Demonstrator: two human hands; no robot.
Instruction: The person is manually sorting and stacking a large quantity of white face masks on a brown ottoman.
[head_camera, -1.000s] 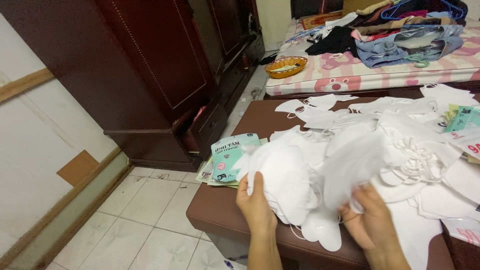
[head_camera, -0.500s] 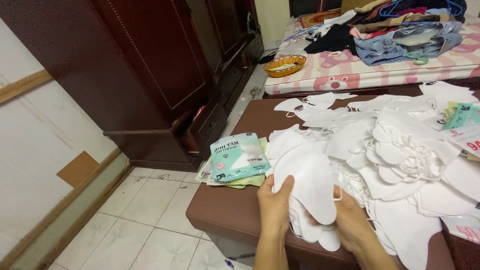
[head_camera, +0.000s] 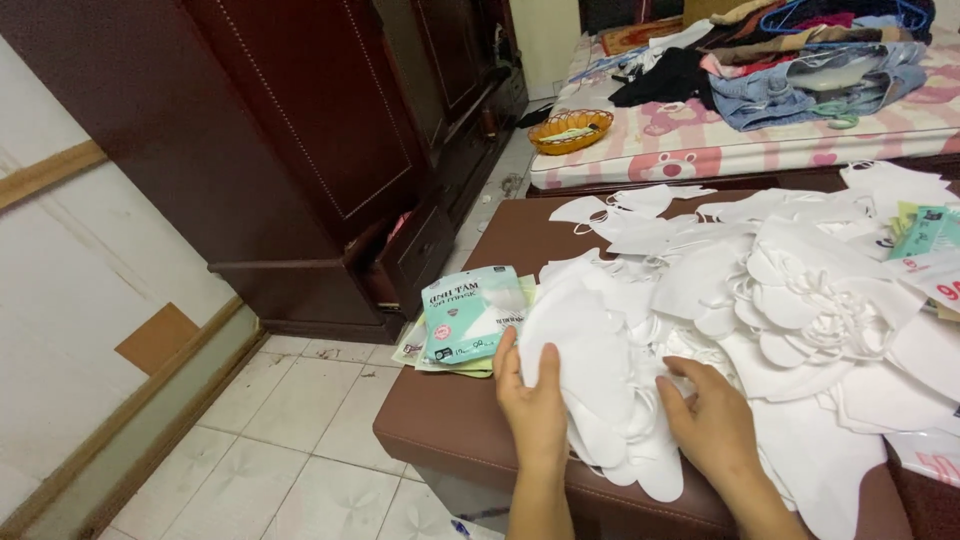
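Observation:
A big loose heap of white face masks (head_camera: 800, 290) covers a brown padded bench (head_camera: 450, 430). My left hand (head_camera: 530, 405) lies flat on the near left edge of the heap, its fingers against one white mask (head_camera: 580, 350). My right hand (head_camera: 715, 420) rests on the masks beside it, fingers spread and slightly curled. Neither hand grips anything. A teal packet of masks (head_camera: 465, 312) lies on the bench just left of my left hand, on top of other flat packets.
A dark wooden wardrobe (head_camera: 330, 130) stands to the left with a low drawer ajar. Behind the bench is a pink mattress (head_camera: 760, 150) piled with clothes and an orange basket (head_camera: 570, 130). More packets (head_camera: 925, 240) lie at the right. Tiled floor (head_camera: 300, 430) is below.
Both hands have lowered the lifted masks onto the heap and now lie flat on them. The view has shifted slightly.

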